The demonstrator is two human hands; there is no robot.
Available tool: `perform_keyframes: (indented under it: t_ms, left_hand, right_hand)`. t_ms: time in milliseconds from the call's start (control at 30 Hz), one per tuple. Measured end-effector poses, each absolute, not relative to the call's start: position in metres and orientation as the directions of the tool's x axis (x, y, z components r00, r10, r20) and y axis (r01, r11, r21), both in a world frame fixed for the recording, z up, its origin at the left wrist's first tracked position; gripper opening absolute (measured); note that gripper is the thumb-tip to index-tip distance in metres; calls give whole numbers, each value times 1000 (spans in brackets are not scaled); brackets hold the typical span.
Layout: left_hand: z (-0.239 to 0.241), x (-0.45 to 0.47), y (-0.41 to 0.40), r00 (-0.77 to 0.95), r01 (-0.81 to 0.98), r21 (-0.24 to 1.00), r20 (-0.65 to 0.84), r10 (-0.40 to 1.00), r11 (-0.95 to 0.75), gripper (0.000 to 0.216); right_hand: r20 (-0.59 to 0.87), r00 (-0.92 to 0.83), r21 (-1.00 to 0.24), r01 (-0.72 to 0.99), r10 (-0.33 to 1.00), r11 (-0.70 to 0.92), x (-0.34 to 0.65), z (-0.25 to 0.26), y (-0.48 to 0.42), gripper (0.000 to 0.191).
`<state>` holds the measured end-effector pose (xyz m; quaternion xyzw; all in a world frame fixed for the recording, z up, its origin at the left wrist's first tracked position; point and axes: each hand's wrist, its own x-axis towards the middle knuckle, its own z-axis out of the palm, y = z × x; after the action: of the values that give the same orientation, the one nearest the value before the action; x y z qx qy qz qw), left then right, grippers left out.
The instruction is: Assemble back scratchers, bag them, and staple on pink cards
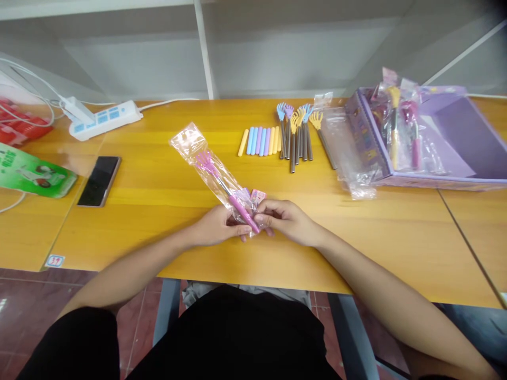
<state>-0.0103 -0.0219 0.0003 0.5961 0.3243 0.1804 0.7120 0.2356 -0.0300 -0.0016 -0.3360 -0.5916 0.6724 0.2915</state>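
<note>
A pink back scratcher (240, 209) with a claw head and metal shaft lies inside a clear plastic sleeve (189, 138), slanting up to the left. My left hand (217, 224) is closed around the handle end, thumb on top. With thumb and fingers pinched, my right hand (287, 219) holds the sleeve's lower right end. A small pink printed card (258, 196) shows between the hands. Farther back lie several loose handle tubes (259, 141) in yellow, blue and purple. Right of them are several claw heads on dark shafts (295, 134).
Clear plastic sleeves (348, 150) are stacked by a purple box (461, 134) containing bagged back scratchers (396, 126). On the left are a phone (99, 181), a white power strip (106, 120) and a green package (35, 171). A shelf panel stands along the table's back edge.
</note>
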Motion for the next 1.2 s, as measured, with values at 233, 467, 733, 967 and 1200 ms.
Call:
perform_keyframes:
  t_ms: [233,467,733,967,1200]
  left_hand:
    - [5,-12,-19,752,117,965,-241,613,235,30]
    - [6,-14,-22,755,111,973,-215,619,202,28]
    - [3,-29,15,249,-250,964,-28,968,92,24]
    - [1,-22,9,341,-59,989,-110,934,139,23]
    - [2,-9,-21,570,166,983,-155,807,71,27]
  right_hand:
    - [-109,-622,-979,-68,775,-192,235,-4,-30,36]
    - [-116,-730,-957,-99,674,-273,236,1,-34,28]
    - [-286,-922,-928,199,261,-313,238,24,-47,24]
    - [-341,-877,-937,288,338,-197,240,10,-43,37]
    - [137,-465,-643,630,875,435,244,-6,-27,33]
